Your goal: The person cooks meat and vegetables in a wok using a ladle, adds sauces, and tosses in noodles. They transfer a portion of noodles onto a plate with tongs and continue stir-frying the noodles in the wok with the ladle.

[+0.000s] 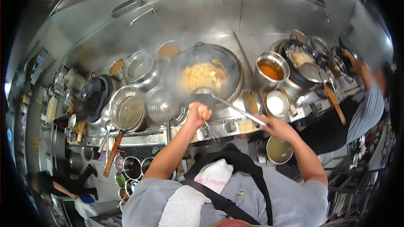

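Note:
Yellow noodles (202,75) lie in a large dark wok (233,71), with steam rising over them. My right hand (277,128) grips the long metal handle of a ladle (237,110). The ladle's bowl rests at the near edge of the noodles. Closed in a fist, my left hand (199,113) is at the wok's near rim and appears to hold it there; the part under the fingers is hidden. To the left of that hand is a perforated metal skimmer (163,106).
Left of the wok are a steel pot (140,68) and wood-handled strainers (126,107). On the right stand a pot of amber liquid (271,70), a white-filled container (277,103) and a bamboo brush (251,101). A co-worker (366,105) works at another wok (296,59); another person (59,185) is lower left.

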Tool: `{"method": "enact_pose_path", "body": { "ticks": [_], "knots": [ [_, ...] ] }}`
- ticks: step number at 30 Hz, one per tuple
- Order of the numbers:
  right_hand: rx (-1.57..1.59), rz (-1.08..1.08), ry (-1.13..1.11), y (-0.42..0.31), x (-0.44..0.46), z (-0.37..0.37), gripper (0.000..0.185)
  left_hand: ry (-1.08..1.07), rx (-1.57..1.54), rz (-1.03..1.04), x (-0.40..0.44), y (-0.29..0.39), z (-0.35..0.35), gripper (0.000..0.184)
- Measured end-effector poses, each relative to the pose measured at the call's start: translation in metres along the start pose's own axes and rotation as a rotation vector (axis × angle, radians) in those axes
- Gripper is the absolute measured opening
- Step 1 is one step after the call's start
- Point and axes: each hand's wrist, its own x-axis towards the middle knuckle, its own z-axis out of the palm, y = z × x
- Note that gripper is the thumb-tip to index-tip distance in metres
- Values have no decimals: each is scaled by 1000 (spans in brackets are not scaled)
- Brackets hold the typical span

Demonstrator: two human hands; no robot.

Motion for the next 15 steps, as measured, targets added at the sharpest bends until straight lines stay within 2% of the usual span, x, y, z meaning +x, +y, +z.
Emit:
{"method": "enact_pose_path", "body": {
  "ticks": [1, 3, 5, 7, 8, 9, 11, 13, 14, 15],
  "knots": [
    [-79, 160, -75, -17, 20, -7, 47, 8, -62, -2, 18, -1, -2, 14],
    [-140, 193, -23, -26, 55, 2, 47, -33, -40, -4, 30, -12, -8, 17],
    [-168, 205, 46, -28, 76, 17, 47, -173, -121, 147, 13, -42, -18, 24],
    [-190, 210, 118, -35, 85, 18, 48, -196, 15, 59, -1, -75, -57, 36],
    [-156, 218, 115, -40, 81, 17, 48, -143, 76, 106, -28, -82, -51, 36],
    [-124, 224, 112, -45, 76, 15, 48, -73, 37, 35, -35, -86, -57, 34],
    [-69, 204, 110, -34, 59, 18, 48, 58, -1, 88, -39, -79, -42, 29],
    [141, -143, 245, -2, 34, 30, 52, -268, -229, 0, -24, -50, -38, 23],
    [240, 36, 81, -6, 16, 18, 52, -52, -169, 130, -18, -40, -19, 22],
    [331, 215, -80, -19, -5, -2, 53, -16, -132, 83, -8, -28, -18, 18]
  ]
}}
